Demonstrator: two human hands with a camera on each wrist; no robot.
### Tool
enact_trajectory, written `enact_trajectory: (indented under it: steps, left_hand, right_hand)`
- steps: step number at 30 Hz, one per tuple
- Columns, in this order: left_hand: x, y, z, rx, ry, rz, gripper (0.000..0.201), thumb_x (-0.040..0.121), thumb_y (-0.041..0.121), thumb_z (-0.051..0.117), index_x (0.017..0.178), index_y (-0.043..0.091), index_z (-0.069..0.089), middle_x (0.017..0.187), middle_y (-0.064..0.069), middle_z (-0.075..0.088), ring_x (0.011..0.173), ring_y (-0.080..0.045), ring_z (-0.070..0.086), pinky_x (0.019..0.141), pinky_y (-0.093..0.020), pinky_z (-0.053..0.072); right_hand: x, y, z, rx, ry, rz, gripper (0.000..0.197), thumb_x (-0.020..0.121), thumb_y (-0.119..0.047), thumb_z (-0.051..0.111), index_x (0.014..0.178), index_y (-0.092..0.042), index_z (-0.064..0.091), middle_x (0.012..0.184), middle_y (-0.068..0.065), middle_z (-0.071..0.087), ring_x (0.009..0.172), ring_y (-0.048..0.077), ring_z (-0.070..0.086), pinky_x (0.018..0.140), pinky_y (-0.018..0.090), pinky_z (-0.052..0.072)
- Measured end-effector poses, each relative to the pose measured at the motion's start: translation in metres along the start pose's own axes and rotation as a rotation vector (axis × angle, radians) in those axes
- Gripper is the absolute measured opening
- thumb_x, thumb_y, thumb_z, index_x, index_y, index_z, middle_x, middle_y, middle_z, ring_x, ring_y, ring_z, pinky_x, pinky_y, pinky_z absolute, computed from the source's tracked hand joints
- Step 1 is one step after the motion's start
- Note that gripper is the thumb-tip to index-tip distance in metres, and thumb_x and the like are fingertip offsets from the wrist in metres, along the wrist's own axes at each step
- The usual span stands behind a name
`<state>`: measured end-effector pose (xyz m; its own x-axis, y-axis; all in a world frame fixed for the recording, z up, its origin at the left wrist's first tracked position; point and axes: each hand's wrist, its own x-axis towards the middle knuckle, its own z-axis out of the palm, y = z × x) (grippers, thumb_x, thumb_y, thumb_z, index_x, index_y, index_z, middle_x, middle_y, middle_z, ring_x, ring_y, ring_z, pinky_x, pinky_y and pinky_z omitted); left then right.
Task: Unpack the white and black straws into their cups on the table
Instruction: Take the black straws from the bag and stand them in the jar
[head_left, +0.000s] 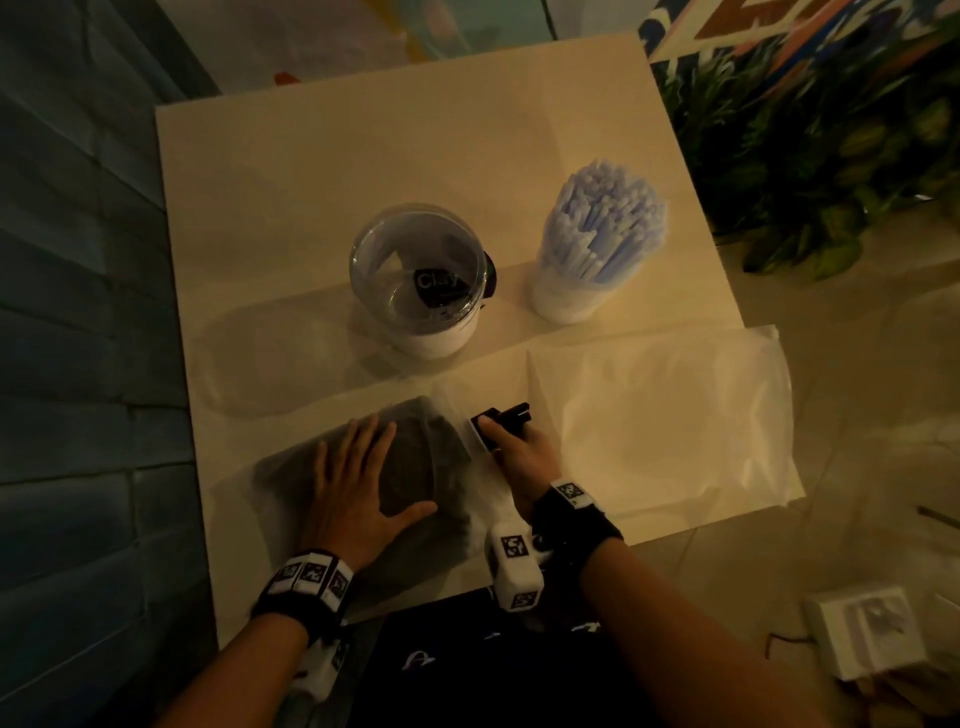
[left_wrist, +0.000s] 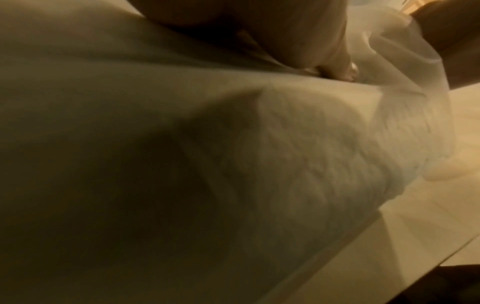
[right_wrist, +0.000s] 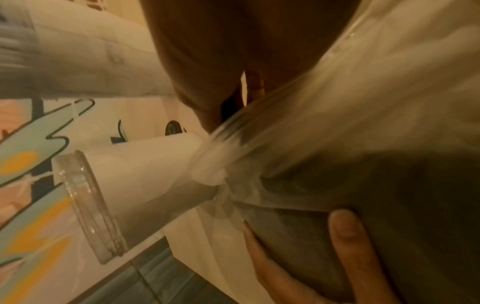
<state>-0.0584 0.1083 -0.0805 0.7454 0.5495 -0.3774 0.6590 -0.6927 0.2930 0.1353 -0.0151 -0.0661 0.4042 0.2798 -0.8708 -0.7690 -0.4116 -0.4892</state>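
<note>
We see our left grip (head_left: 358, 483) laid flat, palm down, fingers straight and spread, thumb angled out toward the right, near the bench's near edge. Our right grip (head_left: 511, 444) sits just beside it, fingers curled closed and pinching. Both forearms reach in from the near edge, each wrist banded in black.

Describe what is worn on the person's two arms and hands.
Both forearms are bare, with no sleeves or gloves. The left hand and right hand each have a black wrist strap carrying white blocks printed with black-and-white square markers. No cables are visible.
</note>
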Motion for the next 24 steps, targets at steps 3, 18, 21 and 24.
enact_trajectory:
  steps: [3, 18, 21, 24]
  left_hand:
    - [0.001, -0.001, 0.000, -0.008, -0.002, 0.008, 0.110, 0.069, 0.092, 0.037, 0.155, 0.030, 0.008, 0.164, 0.005, 0.004, 0.151, -0.015, -0.004, 0.120, -0.057, 0.005]
    - [0.002, -0.002, 0.002, -0.002, 0.006, 0.015, 0.110, 0.069, 0.093, 0.035, 0.155, 0.030, 0.007, 0.164, 0.003, 0.007, 0.151, -0.017, -0.001, 0.119, -0.057, 0.005]
    - [0.001, -0.002, 0.001, -0.026, 0.006, 0.022, 0.110, 0.070, 0.092, 0.037, 0.155, 0.029, 0.012, 0.163, 0.002, 0.011, 0.151, -0.018, 0.002, 0.119, -0.057, 0.007]
    - [0.000, -0.001, -0.001, -0.041, 0.027, 0.034, 0.108, 0.071, 0.091, 0.038, 0.155, 0.027, 0.016, 0.163, 0.003, 0.013, 0.151, -0.018, 0.005, 0.119, -0.057, 0.008]
  right_hand:
    - [0.003, -0.002, -0.008, 0.119, 0.069, -0.019, 0.026, 0.087, -0.024, 0.072, 0.108, -0.010, 0.067, 0.099, 0.011, 0.073, 0.077, 0.024, 0.064, 0.078, 0.038, 0.055]
    - [0.022, -0.027, 0.015, 0.501, 0.132, -0.043, 0.009, 0.094, -0.015, 0.060, 0.093, -0.006, 0.058, 0.074, 0.012, 0.069, 0.077, 0.029, 0.067, 0.096, 0.050, 0.052]
    - [0.018, -0.036, 0.017, 0.595, 0.108, -0.085, 0.010, 0.091, -0.010, 0.063, 0.085, -0.005, 0.056, 0.060, 0.009, 0.058, 0.059, 0.026, 0.060, 0.078, 0.046, 0.056]
    - [0.010, -0.050, 0.016, 0.673, 0.107, -0.201, 0.019, 0.091, -0.011, 0.067, 0.080, -0.010, 0.051, 0.051, 0.006, 0.048, 0.047, 0.020, 0.049, 0.060, 0.037, 0.052]
